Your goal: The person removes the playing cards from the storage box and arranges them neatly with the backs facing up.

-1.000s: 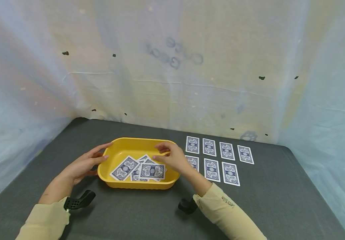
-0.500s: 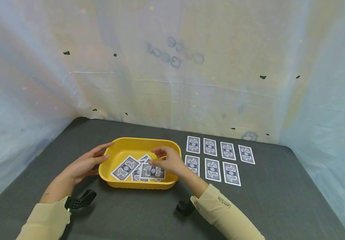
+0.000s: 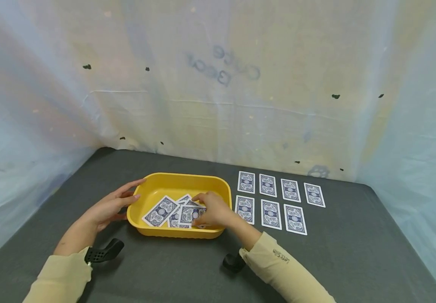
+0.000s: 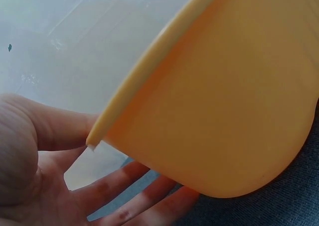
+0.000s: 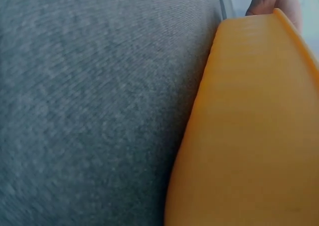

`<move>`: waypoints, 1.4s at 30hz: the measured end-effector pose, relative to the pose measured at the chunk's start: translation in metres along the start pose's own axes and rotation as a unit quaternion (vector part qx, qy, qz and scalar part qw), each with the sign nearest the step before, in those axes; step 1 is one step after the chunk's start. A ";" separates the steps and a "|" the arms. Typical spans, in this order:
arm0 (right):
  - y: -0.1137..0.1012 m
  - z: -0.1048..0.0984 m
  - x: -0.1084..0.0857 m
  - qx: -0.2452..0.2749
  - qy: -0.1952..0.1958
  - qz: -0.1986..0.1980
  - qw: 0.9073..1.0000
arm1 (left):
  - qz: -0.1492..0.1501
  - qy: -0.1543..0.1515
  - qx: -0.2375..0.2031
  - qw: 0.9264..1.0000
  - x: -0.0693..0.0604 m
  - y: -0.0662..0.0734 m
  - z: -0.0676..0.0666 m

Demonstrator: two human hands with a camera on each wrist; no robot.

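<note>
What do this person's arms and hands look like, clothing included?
The left hand and right hand are bare. The left sleeve and right sleeve are pale yellow, the right one bearing small dark lettering. Each wrist has a black device, the left one dotted with holes.

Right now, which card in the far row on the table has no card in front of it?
The far row's rightmost card; the other three each have a near-row card in front.

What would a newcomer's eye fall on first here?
The yellow tray, left of centre in the head view, with patterned cards jumbled inside. The left hand touches its left end; the right hand is at the top card. Then two rows of cards right of the tray, four behind three.
</note>
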State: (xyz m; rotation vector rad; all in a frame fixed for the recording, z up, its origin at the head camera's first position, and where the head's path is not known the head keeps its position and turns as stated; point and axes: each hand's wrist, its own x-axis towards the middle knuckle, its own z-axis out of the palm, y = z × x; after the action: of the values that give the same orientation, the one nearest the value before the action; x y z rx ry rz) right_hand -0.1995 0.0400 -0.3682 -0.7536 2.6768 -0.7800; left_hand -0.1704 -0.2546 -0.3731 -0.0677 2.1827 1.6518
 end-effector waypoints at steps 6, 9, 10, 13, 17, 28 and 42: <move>-0.003 0.003 -0.003 -0.056 0.021 0.003 0.998 | 0.003 0.000 -0.001 1.000 0.002 -0.001 0.000; -0.004 0.004 -0.004 -0.066 0.037 0.007 0.997 | 0.006 -0.001 -0.001 1.000 0.002 -0.002 0.000; -0.004 0.004 -0.004 -0.064 0.044 0.008 0.997 | 0.007 -0.002 -0.001 1.000 0.002 -0.002 0.000; -0.004 0.006 -0.005 -0.041 0.062 0.013 0.997 | 0.006 -0.004 0.000 1.000 0.002 -0.002 -0.001; -0.004 0.006 -0.005 -0.017 0.086 -0.004 0.996 | 0.008 -0.006 0.003 1.000 0.002 -0.002 -0.001; 0.002 0.005 -0.007 0.102 0.173 -0.050 0.978 | 0.006 -0.005 0.005 1.000 0.002 -0.003 0.000; 0.002 0.001 -0.010 0.203 0.223 -0.052 0.952 | 0.005 -0.007 0.006 1.000 0.001 -0.002 0.000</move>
State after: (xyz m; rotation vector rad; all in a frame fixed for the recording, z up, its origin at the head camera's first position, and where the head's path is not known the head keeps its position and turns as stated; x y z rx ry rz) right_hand -0.1921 0.0465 -0.3692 -0.6774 2.7051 -1.6366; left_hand -0.1709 -0.2545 -0.3755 -0.0425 2.1860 1.6403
